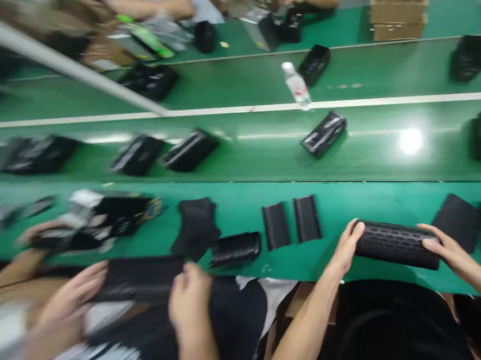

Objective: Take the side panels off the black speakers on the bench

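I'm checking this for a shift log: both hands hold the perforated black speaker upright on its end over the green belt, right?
Not quite: the head view shows the perforated black speaker lying on its side, not upright on its end. The rest stands: the left hand and right hand hold it over the green belt.

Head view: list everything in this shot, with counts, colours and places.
Conveyor belts: several, green, running across the view.
Perforated cylindrical speaker: one, black, above the nearest belt.
Flat panels: two, black, side by side on the nearest belt.
Boxes: about eight, black, on the middle belts.
Water bottle: one, clear, white cap, centre.
Cardboard cartons: stacked, brown, top right.
Co-worker's hand: blurred, bottom left, beside black material.
Left hand: one, on the speaker's left end.
Right hand: one, on its right end.
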The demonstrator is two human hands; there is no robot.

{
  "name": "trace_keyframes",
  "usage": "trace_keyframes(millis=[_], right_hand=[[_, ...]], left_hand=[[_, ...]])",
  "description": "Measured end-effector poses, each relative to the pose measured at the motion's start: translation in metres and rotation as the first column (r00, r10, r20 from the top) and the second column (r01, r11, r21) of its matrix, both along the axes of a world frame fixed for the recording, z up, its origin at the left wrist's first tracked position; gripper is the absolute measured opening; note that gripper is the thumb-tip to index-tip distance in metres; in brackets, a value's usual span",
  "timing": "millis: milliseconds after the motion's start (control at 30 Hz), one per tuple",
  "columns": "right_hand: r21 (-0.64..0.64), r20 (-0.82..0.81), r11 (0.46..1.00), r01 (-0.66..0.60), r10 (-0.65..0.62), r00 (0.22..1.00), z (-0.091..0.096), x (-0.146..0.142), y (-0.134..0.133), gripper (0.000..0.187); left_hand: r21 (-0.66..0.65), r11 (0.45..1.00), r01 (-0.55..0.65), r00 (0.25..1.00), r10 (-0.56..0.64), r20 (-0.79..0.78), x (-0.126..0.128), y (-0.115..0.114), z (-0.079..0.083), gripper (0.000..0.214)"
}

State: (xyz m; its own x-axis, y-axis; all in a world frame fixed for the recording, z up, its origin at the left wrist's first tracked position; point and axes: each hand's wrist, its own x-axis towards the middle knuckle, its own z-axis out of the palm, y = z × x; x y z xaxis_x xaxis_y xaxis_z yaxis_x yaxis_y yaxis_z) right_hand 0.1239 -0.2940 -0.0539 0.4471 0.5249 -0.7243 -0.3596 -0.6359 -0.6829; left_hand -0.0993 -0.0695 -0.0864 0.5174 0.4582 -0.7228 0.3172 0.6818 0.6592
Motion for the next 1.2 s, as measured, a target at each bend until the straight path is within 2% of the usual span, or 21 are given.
trace_keyframes(millis=[67, 133, 200, 300, 400, 467, 533, 633, 700, 733, 800, 867, 933, 1000, 1100, 1200], right_hand=[[-0.01, -0.006, 0.982, 0.188, -0.188, 0.982, -0.014, 0.02, 0.007, 0.065], [0.004, -0.061, 0.908, 0.419, -0.418, 0.906, -0.032, 0.047, 0.028, 0.044], [0.049, -0.089, 0.826, 0.561, -0.556, 0.826, -0.046, 0.076, 0.061, 0.027], [0.157, -0.092, 0.756, 0.635, -0.629, 0.772, -0.055, 0.114, 0.121, 0.019], [0.21, -0.089, 0.709, 0.673, -0.671, 0.736, -0.057, 0.144, 0.167, 0.027], [0.203, -0.067, 0.694, 0.691, -0.694, 0.717, -0.059, 0.158, 0.179, 0.035], [0.166, -0.035, 0.688, 0.706, -0.711, 0.702, -0.058, 0.165, 0.176, 0.038], [0.105, 0.058, 0.677, 0.729, -0.736, 0.675, -0.05, 0.159, 0.158, 0.032], [0.106, 0.131, 0.679, 0.727, -0.734, 0.667, -0.043, 0.141, 0.151, 0.03], [0.111, 0.146, 0.699, 0.707, -0.715, 0.684, -0.04, 0.128, 0.153, 0.029], [0.104, 0.109, 0.778, 0.62, -0.628, 0.77, -0.039, 0.094, 0.17, 0.025], [0.067, -0.017, 0.877, 0.476, -0.476, 0.879, -0.046, 0.057, 0.207, 0.02], [0.039, -0.131, 0.93, 0.364, -0.357, 0.925, -0.058, 0.026, 0.26, 0.02], [0.027, -0.177, 0.94, 0.34, -0.331, 0.927, -0.07, 0.007, 0.323, 0.025], [0.047, -0.207, 0.92, 0.39, -0.373, 0.904, -0.082, 0.004, 0.41, 0.035], [0.084, -0.238, 0.892, 0.444, -0.414, 0.878, -0.091, 0.013, 0.466, 0.036]], left_hand=[[0.151, 0.987, -0.048, 0.992, 0.065, -0.108, -0.009, 0.003, 0.002, 0.07], [0.318, 0.944, -0.084, 0.959, 0.163, -0.23, -0.027, 0.012, 0.001, 0.061], [0.455, 0.886, -0.089, 0.902, 0.265, -0.34, -0.049, 0.026, 0.001, 0.052], [0.58, 0.814, -0.027, 0.818, 0.351, -0.455, -0.076, 0.055, 0.002, 0.044], [0.635, 0.767, 0.092, 0.769, 0.351, -0.535, -0.08, 0.087, 0.0, 0.041], [0.63, 0.754, 0.188, 0.729, 0.323, -0.603, -0.071, 0.104, -0.003, 0.046], [0.59, 0.759, 0.275, 0.666, 0.292, -0.686, -0.061, 0.118, -0.007, 0.052], [0.495, 0.789, 0.364, 0.557, 0.242, -0.795, -0.053, 0.131, -0.015, 0.053], [0.449, 0.797, 0.403, 0.508, 0.213, -0.835, -0.052, 0.137, -0.022, 0.05], [0.434, 0.797, 0.421, 0.496, 0.199, -0.845, -0.053, 0.138, -0.025, 0.048], [0.414, 0.787, 0.457, 0.498, 0.16, -0.852, -0.053, 0.138, -0.03, 0.043], [0.403, 0.771, 0.493, 0.529, 0.102, -0.843, -0.049, 0.134, -0.034, 0.039], [0.405, 0.75, 0.523, 0.573, 0.042, -0.818, -0.042, 0.124, -0.037, 0.035], [0.419, 0.732, 0.538, 0.622, -0.009, -0.783, -0.032, 0.111, -0.039, 0.032], [0.45, 0.722, 0.525, 0.696, -0.06, -0.715, -0.019, 0.09, -0.043, 0.028], [0.475, 0.751, 0.459, 0.78, -0.085, -0.62, -0.013, 0.074, -0.05, 0.026]])
